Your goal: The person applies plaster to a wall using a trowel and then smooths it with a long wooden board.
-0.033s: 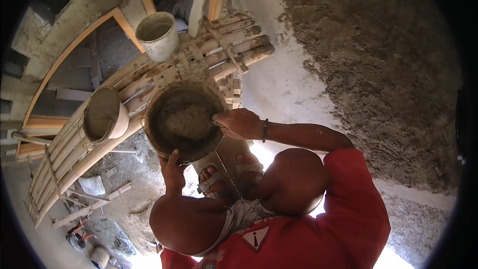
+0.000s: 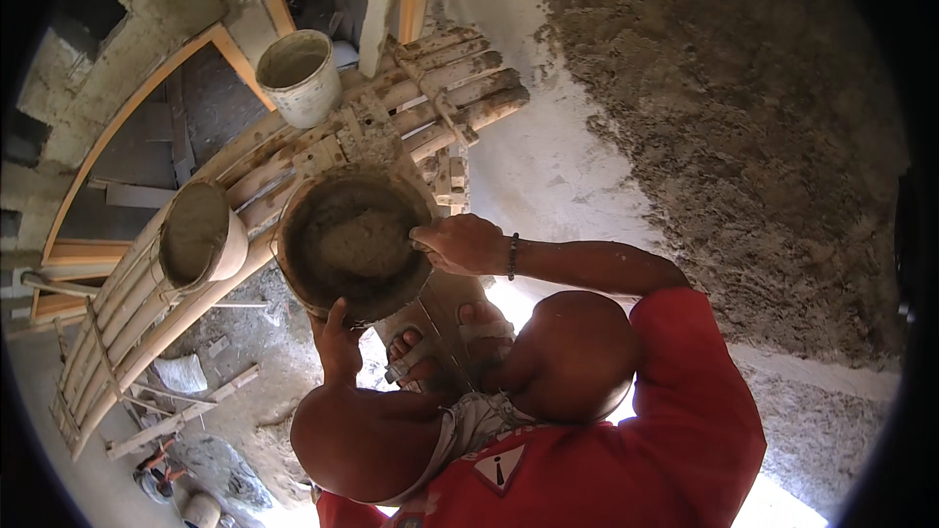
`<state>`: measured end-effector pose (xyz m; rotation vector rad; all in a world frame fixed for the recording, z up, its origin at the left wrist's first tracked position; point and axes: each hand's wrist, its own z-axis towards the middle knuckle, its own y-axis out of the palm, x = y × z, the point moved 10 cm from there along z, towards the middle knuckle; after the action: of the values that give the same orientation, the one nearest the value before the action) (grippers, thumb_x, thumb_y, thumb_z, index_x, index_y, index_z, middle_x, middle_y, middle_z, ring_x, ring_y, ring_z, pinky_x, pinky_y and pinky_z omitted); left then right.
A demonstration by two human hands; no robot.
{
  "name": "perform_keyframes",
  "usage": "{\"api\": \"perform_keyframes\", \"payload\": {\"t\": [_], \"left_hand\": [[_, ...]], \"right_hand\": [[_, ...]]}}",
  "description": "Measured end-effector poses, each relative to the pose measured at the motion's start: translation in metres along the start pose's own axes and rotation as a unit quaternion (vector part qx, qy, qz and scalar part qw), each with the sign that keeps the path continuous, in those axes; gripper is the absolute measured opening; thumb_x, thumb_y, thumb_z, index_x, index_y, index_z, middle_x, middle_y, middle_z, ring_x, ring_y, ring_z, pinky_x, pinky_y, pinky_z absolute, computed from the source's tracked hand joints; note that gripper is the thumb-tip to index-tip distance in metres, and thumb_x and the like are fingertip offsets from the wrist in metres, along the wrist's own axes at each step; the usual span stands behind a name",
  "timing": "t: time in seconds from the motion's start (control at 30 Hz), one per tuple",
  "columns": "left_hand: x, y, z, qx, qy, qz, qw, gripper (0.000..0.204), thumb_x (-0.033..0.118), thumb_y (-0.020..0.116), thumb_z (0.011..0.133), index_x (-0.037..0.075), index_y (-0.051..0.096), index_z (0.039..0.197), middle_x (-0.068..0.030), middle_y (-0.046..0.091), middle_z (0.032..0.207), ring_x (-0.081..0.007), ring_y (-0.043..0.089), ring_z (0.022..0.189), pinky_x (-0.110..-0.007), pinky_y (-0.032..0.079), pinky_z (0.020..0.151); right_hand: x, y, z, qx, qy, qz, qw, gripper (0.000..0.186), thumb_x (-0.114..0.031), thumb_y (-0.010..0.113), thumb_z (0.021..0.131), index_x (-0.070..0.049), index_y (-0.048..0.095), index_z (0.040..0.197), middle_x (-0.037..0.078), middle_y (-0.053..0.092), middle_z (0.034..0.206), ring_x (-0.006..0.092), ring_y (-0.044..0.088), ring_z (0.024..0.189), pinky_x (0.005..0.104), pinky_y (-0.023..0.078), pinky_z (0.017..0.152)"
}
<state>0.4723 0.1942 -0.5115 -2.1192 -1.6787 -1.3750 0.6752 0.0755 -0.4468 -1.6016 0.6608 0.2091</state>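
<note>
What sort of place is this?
Likely a building site: a pole platform, the nearest bucket of mud-like mix, and rough brown coating on a paler surface.

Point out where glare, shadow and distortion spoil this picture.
Head view: the brown wooden-pole platform looks bowed, probably partly from the fisheye, and the corners are black; head view: white glare burns out patches beside the grey strapped sandals and below the red cloth sleeve; head view: shadow dims the inside of the wide round mud-caked bucket.
</note>
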Motion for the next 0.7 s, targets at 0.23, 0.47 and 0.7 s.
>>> {"api": "perform_keyframes", "payload": {"t": [0.23, 0.47, 0.7], "left_hand": [[-0.034, 0.001, 0.007, -0.018, -0.055, -0.027, 0.998, 0.047, 0.016, 0.060, 0.090, 0.006, 0.043, 0.133, -0.0121, 0.054, 0.124, -0.0272, 0.060, 0.106, -0.041, 0.056, 0.080], [-0.047, -0.014, 0.014, -0.041, -0.050, -0.048, 0.997, 0.041, 0.017, 0.060, 0.090, 0.004, 0.050, 0.127, -0.0122, 0.060, 0.120, -0.0278, 0.061, 0.106, -0.043, 0.054, 0.083], [-0.053, -0.022, 0.024, -0.094, -0.017, 0.102, 0.990, 0.040, 0.022, 0.055, 0.094, 0.002, 0.050, 0.128, -0.0113, 0.059, 0.124, -0.0279, 0.059, 0.110, -0.044, 0.050, 0.091]], "right_hand": [[-0.003, -0.069, -0.050, 0.091, 0.067, 0.075, 0.991, 0.039, -0.018, 0.068, 0.079, -0.005, 0.056, 0.114, 0.014, 0.066, 0.087, 0.0324, 0.065, 0.082, 0.0423, 0.053, 0.072], [0.022, -0.157, -0.133, 0.065, 0.128, 0.170, 0.975, 0.038, -0.023, 0.073, 0.077, -0.001, 0.057, 0.104, 0.015, 0.066, 0.083, 0.0249, 0.065, 0.073, 0.0353, 0.051, 0.067], [0.206, -0.184, -0.307, 0.222, 0.468, 0.239, 0.821, 0.029, -0.023, 0.060, 0.092, -0.002, 0.063, 0.111, 0.013, 0.066, 0.088, 0.0152, 0.062, 0.067, 0.0248, 0.056, 0.055]]}}
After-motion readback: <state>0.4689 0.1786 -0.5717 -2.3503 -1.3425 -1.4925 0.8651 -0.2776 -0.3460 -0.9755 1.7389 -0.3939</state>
